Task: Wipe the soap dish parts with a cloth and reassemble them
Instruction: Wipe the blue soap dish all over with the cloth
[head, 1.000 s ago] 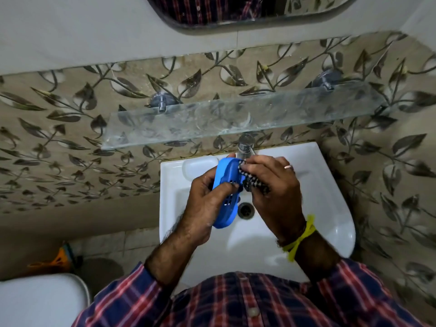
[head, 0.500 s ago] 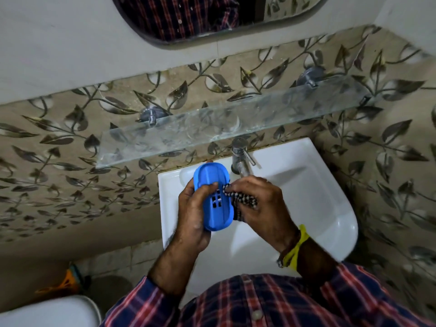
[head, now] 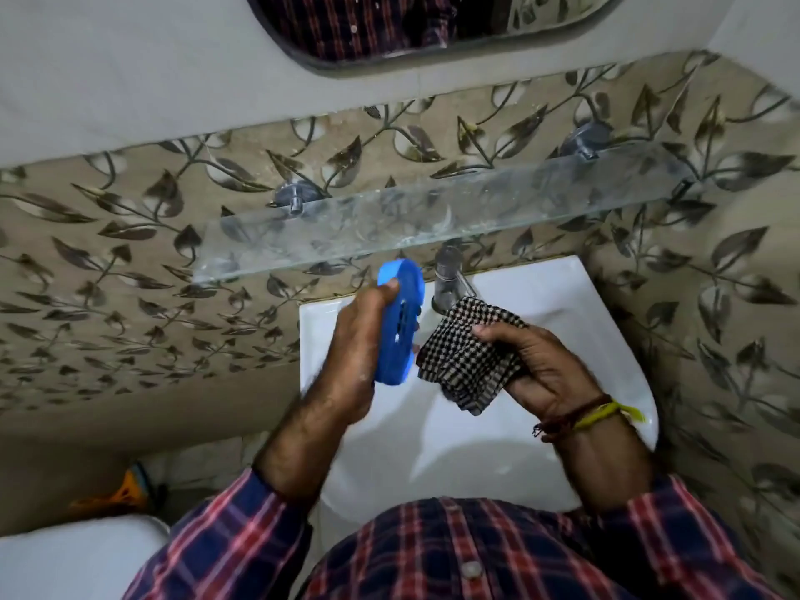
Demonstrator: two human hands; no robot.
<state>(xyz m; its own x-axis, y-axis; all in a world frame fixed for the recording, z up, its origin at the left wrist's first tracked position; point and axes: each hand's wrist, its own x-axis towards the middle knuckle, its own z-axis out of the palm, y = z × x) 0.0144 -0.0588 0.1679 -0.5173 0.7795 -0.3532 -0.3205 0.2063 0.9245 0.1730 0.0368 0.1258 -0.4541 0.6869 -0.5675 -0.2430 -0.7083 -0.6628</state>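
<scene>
Left hand (head: 359,339) now grips the blue soap dish part (head: 398,322) edge-on above the sink (head: 562,296); right hand (head: 545,370) has pulled the bunched checked cloth (head: 467,357) just clear. Looks like this piece's wipe is done.

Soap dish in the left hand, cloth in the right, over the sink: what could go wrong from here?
1. The left hand grips the blue soap dish by its edges, tilted on its side; it could slip into the sink.
2. The dish's top sits close under the glass shelf; lifting it might knock the glass.
3. The checked cloth hangs loosely from the right hand, near the tap, and could snag there.
</scene>
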